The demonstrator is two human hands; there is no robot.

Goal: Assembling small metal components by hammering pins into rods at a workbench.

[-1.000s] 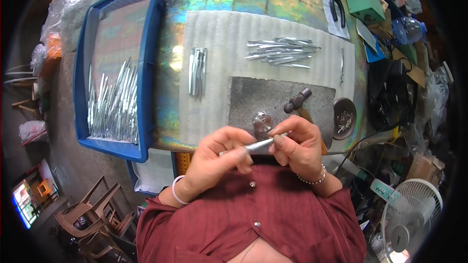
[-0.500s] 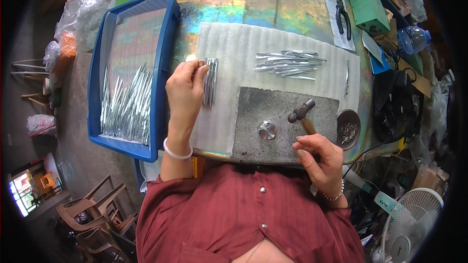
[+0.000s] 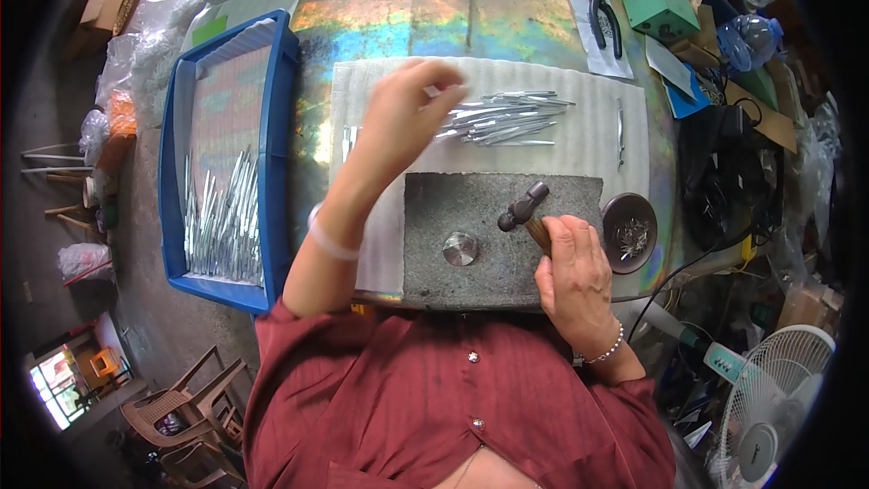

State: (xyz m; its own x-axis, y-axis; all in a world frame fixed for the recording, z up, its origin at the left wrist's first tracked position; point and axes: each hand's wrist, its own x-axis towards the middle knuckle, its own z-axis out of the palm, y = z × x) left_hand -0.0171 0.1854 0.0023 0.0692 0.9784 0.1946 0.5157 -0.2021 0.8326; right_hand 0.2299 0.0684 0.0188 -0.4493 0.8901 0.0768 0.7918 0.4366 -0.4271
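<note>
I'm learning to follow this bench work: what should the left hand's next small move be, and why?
Probably to pinch one strip from the loose pile of metal strips: the left hand is at the pile's left end, its fingertips blurred with no strip clearly in them, while the right hand lies over the handle of the hammer.

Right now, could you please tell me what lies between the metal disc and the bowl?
In the head view, the hammer and the right hand over its handle lie between the disc and the bowl.
</note>
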